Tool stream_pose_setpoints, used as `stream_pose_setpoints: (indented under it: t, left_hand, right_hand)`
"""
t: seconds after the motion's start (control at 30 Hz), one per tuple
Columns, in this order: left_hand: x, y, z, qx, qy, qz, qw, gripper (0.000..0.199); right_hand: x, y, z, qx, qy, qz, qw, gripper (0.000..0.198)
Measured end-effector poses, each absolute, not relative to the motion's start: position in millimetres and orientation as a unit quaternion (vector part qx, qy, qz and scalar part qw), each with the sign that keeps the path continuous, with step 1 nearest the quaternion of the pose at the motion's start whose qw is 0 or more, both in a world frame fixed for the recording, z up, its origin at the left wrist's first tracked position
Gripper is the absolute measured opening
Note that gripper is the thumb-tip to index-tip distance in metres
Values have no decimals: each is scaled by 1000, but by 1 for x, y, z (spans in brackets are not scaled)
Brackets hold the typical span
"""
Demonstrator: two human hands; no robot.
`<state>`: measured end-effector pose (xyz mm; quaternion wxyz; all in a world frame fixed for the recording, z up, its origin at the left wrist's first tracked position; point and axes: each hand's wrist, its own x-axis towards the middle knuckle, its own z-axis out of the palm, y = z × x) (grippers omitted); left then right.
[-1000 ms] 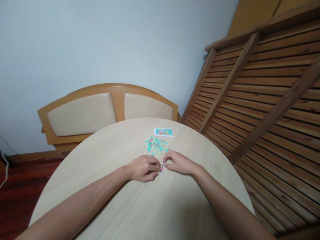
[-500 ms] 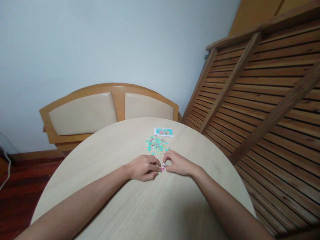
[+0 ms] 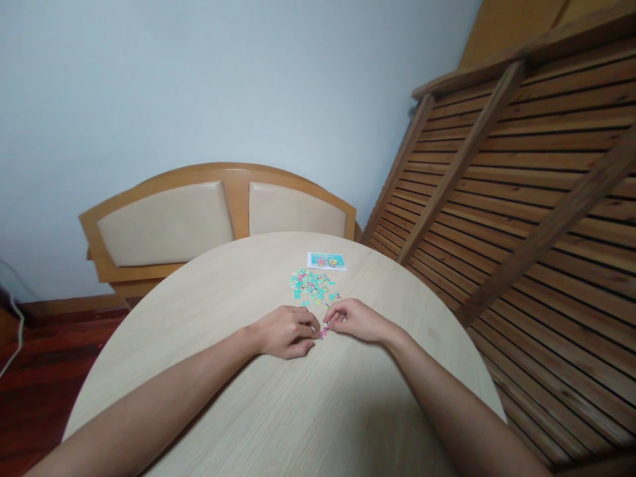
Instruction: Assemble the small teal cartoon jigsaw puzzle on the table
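Observation:
A small cluster of pink and white jigsaw puzzle pieces (image 3: 323, 332) lies flat on the table between my two hands. My left hand (image 3: 288, 331) rests on the table left of it, fingers curled and fingertips pressed against the cluster's left edge. From the right, my right hand (image 3: 358, 320) reaches the cluster's upper end with thumb and forefinger pinched together at a puzzle piece, which the fingertips mostly hide. Just beyond the hands spreads a loose pile of puzzle pieces (image 3: 312, 286), mostly turquoise with some pink, yellow and white.
Behind the pile lies a picture card (image 3: 326, 261) with two cartoon figures on turquoise. Everything sits on a round pale wooden table (image 3: 238, 411). A padded headboard (image 3: 169, 225) stands against the wall past the table, and a slatted wooden panel (image 3: 497, 199) leans at the right.
My right thumb and forefinger have closed from a rounded, wider pinch and shifted slightly up at the cluster's upper end. My left hand stays almost still.

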<state>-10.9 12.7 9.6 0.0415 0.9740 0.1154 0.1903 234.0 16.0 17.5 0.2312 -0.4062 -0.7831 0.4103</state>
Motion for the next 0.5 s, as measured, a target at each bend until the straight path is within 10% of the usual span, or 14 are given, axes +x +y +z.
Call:
stream_pose_setpoints:
  t: [0.5]
  left_hand:
    - [-10, 13, 10, 975, 114, 188, 39, 24]
  right_hand:
    - [229, 13, 18, -463, -772, 370, 230, 15]
